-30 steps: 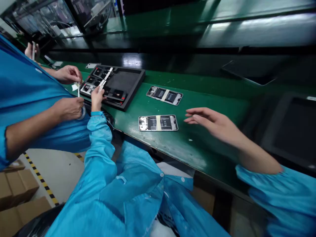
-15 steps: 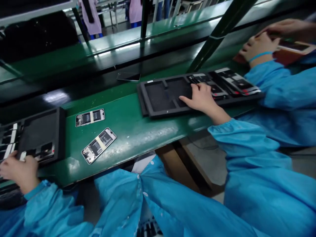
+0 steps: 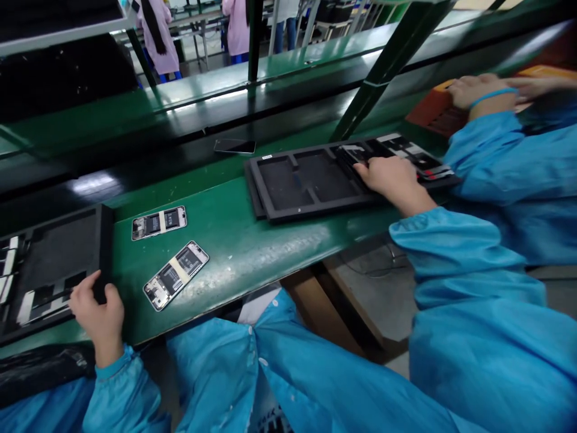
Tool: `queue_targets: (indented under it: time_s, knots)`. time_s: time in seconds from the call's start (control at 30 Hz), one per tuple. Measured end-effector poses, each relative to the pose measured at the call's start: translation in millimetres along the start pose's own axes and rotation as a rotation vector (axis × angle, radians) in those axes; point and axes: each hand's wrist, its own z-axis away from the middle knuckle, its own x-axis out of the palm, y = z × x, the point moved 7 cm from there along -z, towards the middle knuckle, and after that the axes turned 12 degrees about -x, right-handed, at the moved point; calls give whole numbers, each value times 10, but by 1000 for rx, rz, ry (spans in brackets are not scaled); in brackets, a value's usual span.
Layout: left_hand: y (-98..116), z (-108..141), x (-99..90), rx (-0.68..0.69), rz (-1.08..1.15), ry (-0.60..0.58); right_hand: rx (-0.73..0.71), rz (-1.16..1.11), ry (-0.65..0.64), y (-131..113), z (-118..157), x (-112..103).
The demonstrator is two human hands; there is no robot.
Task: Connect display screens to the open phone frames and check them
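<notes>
As the left hand (image 3: 97,316) hooks its fingers over the wall of the left tray (image 3: 106,240), the right hand (image 3: 394,180) lies spread, holding nothing, on phone frames (image 3: 406,150) in the right tray (image 3: 288,207), with a loose frame (image 3: 158,222) and another (image 3: 175,275) on the green bench (image 3: 252,240) between.

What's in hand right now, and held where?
Left hand grips the near edge of the left black tray. Right hand lies on the other black tray; cannot tell if it holds anything.
</notes>
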Motion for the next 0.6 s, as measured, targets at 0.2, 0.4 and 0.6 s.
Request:
queue_targets:
  time_s: [0.2, 0.4, 0.6]
  knots:
    - [79, 57, -155, 18, 96, 125, 199, 261, -79, 28, -68, -390]
    - [752, 323, 18, -263, 622, -325, -159, 124, 396, -1541, -497, -790]
    - [1587, 922, 698, -600, 1158, -1115, -698, -942, 356, -4104, -593, -766]
